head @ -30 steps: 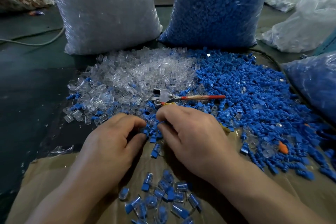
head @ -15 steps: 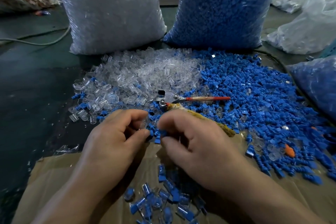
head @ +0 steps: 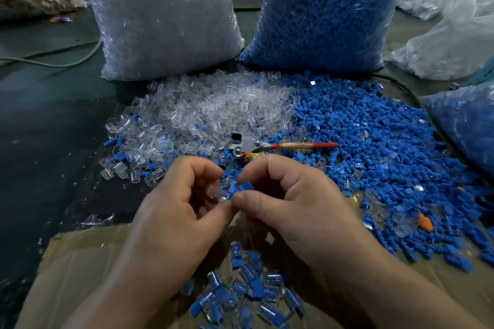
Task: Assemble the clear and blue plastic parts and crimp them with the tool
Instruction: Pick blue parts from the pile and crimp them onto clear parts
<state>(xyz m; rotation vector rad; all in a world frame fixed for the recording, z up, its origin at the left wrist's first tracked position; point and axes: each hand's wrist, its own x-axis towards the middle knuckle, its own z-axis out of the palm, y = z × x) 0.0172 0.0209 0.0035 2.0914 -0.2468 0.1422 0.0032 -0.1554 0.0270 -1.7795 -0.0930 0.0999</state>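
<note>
Head view: my left hand (head: 171, 211) curls round a clear part (head: 217, 192), pinched between thumb and fingers, and my right hand (head: 299, 208) pinches a blue part (head: 242, 186) between thumb and forefinger; the two parts meet in the gap between my hands, above the near edge of the loose parts. Just beyond my knuckles lies the tool (head: 267, 145), its metal head to the left and its red handle pointing right, resting on the mixed parts; my right hand hides part of its nearer handle. Behind it spread a clear pile (head: 213, 112) on the left and a blue pile (head: 374, 141) on the right, touching along the middle. At the back stand a clear bag (head: 160, 16) with a white label and a blue bag (head: 326, 8), side by side. Under my wrists is cardboard (head: 80, 262), and on it, between my forearms, a heap of joined pieces (head: 248, 294), partly covered by my arms. An orange bit (head: 425, 223) lies among the blue parts at right, and a cable (head: 53, 61) runs across the dark table at far left
</note>
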